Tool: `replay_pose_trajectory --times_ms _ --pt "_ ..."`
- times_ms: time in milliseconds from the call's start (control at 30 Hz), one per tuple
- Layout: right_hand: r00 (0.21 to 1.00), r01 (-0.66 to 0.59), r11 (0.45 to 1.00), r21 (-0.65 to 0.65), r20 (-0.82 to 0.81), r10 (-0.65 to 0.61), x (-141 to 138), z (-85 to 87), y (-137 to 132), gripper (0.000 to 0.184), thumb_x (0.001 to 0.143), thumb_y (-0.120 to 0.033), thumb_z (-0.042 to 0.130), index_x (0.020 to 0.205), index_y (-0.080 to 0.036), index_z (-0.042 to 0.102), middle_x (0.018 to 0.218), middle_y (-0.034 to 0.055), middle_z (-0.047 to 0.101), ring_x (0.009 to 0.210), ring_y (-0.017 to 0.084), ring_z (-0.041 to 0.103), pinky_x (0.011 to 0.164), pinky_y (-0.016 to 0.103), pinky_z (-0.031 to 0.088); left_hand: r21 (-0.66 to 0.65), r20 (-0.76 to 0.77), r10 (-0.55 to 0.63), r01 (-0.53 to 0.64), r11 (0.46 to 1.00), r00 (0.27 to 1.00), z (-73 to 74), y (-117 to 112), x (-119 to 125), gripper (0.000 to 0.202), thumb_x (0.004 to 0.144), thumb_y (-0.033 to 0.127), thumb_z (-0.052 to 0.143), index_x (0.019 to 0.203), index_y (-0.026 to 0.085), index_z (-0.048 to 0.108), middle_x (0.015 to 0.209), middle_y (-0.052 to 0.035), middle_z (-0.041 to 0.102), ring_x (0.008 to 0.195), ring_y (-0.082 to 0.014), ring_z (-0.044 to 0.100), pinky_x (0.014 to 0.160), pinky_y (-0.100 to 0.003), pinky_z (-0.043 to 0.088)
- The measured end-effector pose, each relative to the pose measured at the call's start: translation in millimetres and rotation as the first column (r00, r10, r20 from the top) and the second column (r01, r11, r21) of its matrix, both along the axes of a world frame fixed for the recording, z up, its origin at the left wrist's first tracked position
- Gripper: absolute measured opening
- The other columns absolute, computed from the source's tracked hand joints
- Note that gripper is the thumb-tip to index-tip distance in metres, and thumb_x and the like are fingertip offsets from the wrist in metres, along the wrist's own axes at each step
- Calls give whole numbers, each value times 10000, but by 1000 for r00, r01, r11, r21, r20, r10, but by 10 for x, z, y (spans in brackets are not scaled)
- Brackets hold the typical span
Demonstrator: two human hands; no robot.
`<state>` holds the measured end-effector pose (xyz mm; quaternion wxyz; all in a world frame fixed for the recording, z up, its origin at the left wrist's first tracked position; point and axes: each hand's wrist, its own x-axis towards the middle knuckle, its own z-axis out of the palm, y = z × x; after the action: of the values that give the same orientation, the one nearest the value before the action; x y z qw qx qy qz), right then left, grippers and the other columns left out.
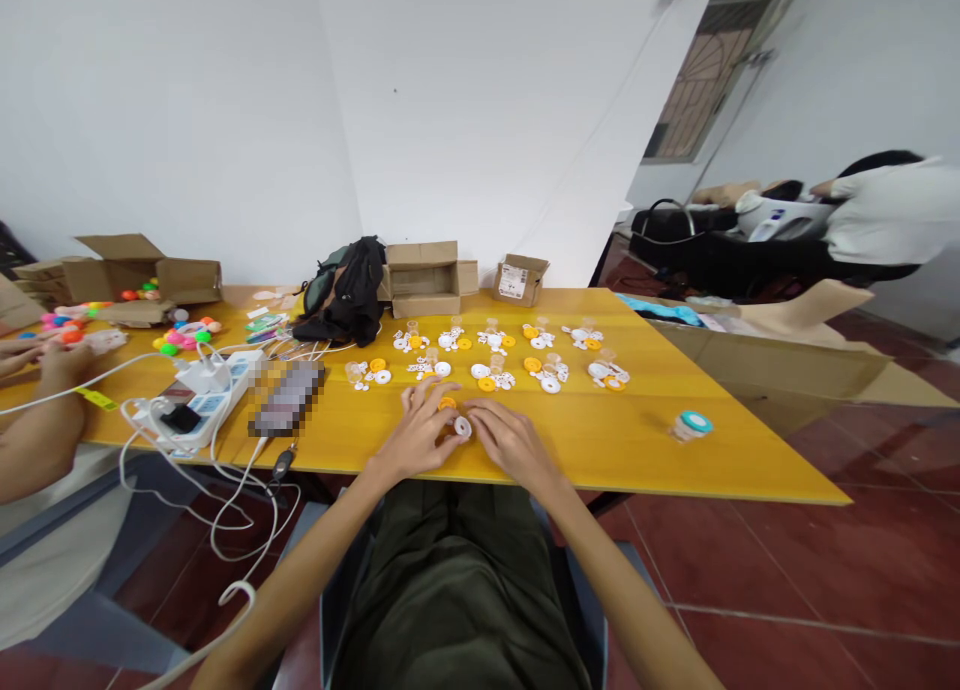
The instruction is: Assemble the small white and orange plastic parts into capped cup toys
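Note:
Near the front edge of the table, my left hand grips a small round white plastic part with a hole in its middle, between thumb and fingers. An orange-yellow round part shows just behind it, partly covered by my left fingers. Close beside the white part, my right hand has its fingers bent and drawn together. Whatever its fingertips hold, if anything, is too small to make out. Beyond both hands lie groups of white discs, orange rings, clear cups and small dotted white pieces.
A jar-like item with a teal lid stands at the right. On the left are a power strip with cables, a phone and another person's arm. Open cardboard boxes and a black bag sit along the wall.

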<state>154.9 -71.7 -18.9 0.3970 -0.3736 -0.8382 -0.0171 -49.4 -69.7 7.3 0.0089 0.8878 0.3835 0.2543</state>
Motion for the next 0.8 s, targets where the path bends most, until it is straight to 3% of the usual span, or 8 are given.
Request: replay_pose_trajectory --times_ms 100,233,500,800 --pt "995 73 997 -38 -70 -76 24 -17 43 327 1000 -159 440 1147 -249 717 1128 96 762 987 246 743 841 380 633 -6 -1 14 -14 1000 1000 -6 6 1 161 924 319 612 1017 224 703 1452 -123 544 1417 -380 346 1110 -584 322" --pt "991 128 991 -43 -28 -129 29 -72 121 315 976 -135 457 1094 -248 727 1098 87 764 954 240 738 807 372 632 -9 -11 26 -26 1000 1000 -18 10 3 152 925 311 616 1013 219 699 1458 -120 537 1419 -377 346 1105 -582 331" --pt "989 56 996 -65 140 -47 -67 -44 189 266 927 -63 508 955 -221 721 1074 109 743 1015 250 706 879 389 601 2 -15 9 -9 1000 1000 -31 19 -4 174 930 308 615 1055 216 693 1446 -123 543 1430 -364 341 1114 -566 330" --pt "982 -65 971 -229 -185 22 0 36 123 250 996 -185 483 959 -238 724 1034 70 759 969 218 718 897 376 585 0 -37 -28 28 1000 999 -38 23 -16 204 951 333 593 1101 243 698 1463 -111 529 1426 -360 338 1111 -567 321"
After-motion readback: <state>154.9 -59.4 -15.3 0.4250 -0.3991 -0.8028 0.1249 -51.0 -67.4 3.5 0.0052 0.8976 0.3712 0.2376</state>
